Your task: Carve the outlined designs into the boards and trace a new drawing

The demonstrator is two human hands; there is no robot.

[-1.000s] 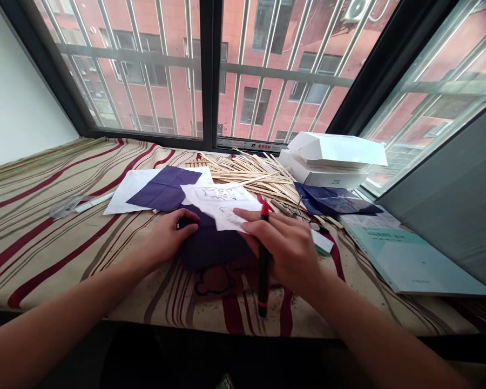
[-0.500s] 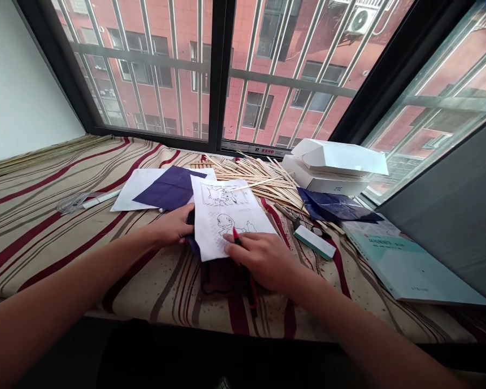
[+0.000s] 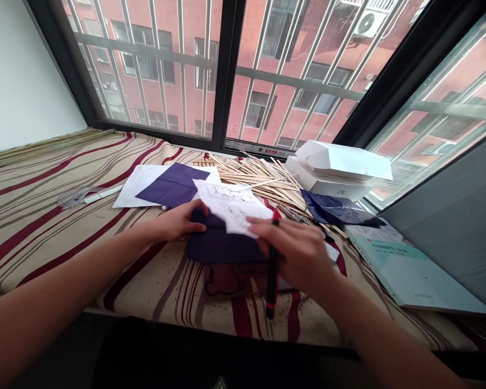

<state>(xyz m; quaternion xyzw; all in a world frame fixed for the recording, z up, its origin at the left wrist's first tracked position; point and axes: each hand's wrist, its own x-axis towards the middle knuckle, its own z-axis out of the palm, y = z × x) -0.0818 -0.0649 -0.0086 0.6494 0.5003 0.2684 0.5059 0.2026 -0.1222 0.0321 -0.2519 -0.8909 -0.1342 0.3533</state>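
Observation:
My left hand [image 3: 182, 222] curls over the upper edge of a dark blue carbon sheet [image 3: 222, 246], which lies on the striped cloth. A sheet of white paper printed with a line drawing [image 3: 230, 205] lies partly over that carbon sheet, tilted up toward the window. My right hand [image 3: 291, 251] grips a black marker pen with red ends [image 3: 271, 275], and its fingertips touch the printed sheet's right corner. Below the carbon sheet, a reddish-brown shape with a dark outline [image 3: 222, 281] shows on the cloth.
A white sheet with a dark blue square [image 3: 166, 186] lies to the left, near a clear ruler [image 3: 75, 197]. Behind are a heap of wooden sticks [image 3: 259, 181] and white ZTE boxes [image 3: 332, 173]. A dark blue sheet [image 3: 336, 209] and a pale book [image 3: 409, 270] lie right.
The printed sheet has lifted and swung up from its flatter position, uncovering more of the carbon sheet. My right hand has moved right, and the pen now stands out more clearly.

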